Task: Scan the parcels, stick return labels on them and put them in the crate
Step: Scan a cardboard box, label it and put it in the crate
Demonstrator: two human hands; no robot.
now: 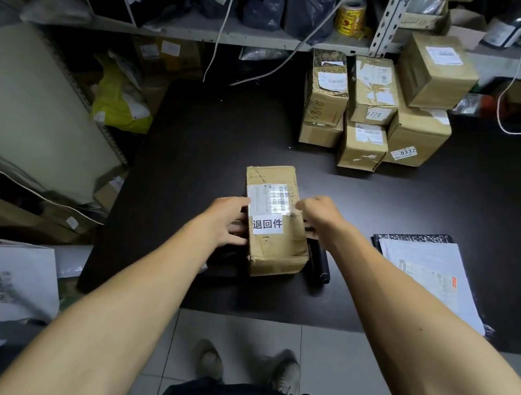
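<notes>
Both hands' fingertips behind parcel [274,220]

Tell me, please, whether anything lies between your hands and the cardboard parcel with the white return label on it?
Nothing visible does. The left hand already holds the parcel at its left side, and the right hand touches its top right edge beside the return label. No crate is in view.
</notes>
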